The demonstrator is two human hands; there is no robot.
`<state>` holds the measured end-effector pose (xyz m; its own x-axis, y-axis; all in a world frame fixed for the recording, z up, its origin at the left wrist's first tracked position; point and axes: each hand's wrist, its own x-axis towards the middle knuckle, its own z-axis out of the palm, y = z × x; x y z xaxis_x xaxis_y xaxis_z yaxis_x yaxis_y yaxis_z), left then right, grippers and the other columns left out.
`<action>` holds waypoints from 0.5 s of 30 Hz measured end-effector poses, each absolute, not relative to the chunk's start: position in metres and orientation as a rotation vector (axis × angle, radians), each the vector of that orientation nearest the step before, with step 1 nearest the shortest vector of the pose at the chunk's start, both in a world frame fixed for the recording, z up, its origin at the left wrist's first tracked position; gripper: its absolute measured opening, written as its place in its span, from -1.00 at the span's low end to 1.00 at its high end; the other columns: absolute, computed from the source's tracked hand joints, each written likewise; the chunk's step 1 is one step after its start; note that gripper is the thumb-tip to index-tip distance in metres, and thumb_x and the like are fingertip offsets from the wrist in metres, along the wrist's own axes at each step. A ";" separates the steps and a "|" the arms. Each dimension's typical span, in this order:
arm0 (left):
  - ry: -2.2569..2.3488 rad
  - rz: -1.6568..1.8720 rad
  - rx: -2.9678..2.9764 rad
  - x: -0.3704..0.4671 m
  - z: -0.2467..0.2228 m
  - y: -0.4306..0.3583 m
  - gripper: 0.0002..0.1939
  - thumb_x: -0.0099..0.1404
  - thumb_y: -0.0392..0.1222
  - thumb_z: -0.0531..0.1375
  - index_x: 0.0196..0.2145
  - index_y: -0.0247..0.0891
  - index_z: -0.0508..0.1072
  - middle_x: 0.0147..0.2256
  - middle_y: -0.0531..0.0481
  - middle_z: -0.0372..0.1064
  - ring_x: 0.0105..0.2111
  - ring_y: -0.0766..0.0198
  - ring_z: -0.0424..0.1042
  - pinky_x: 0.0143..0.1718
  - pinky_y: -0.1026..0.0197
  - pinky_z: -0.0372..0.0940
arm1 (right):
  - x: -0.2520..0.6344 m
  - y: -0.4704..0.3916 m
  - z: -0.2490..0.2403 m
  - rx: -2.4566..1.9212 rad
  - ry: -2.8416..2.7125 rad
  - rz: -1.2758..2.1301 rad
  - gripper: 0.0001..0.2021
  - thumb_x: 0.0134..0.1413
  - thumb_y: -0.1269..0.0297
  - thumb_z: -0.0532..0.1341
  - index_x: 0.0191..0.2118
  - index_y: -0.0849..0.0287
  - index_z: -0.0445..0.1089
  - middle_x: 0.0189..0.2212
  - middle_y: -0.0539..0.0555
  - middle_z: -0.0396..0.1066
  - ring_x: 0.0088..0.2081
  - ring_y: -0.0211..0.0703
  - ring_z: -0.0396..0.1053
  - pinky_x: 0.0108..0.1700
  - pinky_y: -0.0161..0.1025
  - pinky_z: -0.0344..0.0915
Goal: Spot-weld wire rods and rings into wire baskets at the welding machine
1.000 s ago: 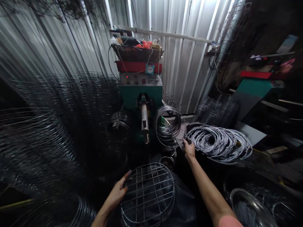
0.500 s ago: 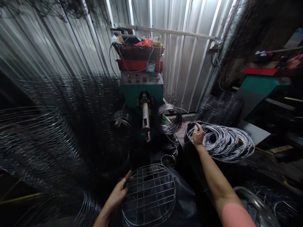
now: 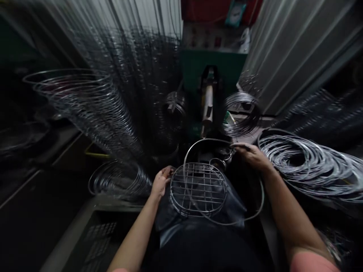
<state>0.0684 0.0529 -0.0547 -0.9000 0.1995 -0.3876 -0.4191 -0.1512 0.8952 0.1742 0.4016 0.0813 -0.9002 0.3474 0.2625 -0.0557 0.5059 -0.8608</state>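
A round wire grid [image 3: 198, 189] with crossed bars lies over the dark apron on my lap. My left hand [image 3: 162, 182] is at its left edge, fingers bent in on the rim. My right hand [image 3: 251, 154] pinches a large wire ring [image 3: 185, 166] at its top; the ring hangs tilted, its left part in front of the grid. Beyond the grid, a metal arm [image 3: 208, 104] sticks out from the green machine [image 3: 227, 68]. A pile of wire rings [image 3: 297, 158] lies to the right of my right hand.
Tall stacks of wire rings [image 3: 90, 102] stand at the left. Wire coils [image 3: 241, 113] hang right of the machine arm, and smaller ones [image 3: 174, 107] left of it. A dark plastic crate [image 3: 98, 241] is at lower left. Corrugated metal wall [image 3: 283, 49] stands behind.
My right hand has moved from the ring pile toward the grid, now with a single wire ring. My left hand stays at the grid's edge. The view has tilted down and turned left.
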 end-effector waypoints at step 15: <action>1.640 2.048 -0.276 0.090 -0.068 0.037 -0.31 -0.08 0.26 0.26 -0.16 -0.37 0.46 -0.53 0.07 0.32 -0.55 0.40 0.26 -0.49 0.34 0.18 | 0.148 0.350 -0.040 -0.558 -2.495 1.858 -0.71 -0.12 0.06 0.24 -0.32 0.13 0.54 -0.38 0.05 0.52 -0.26 -0.06 0.43 -0.18 -0.19 0.33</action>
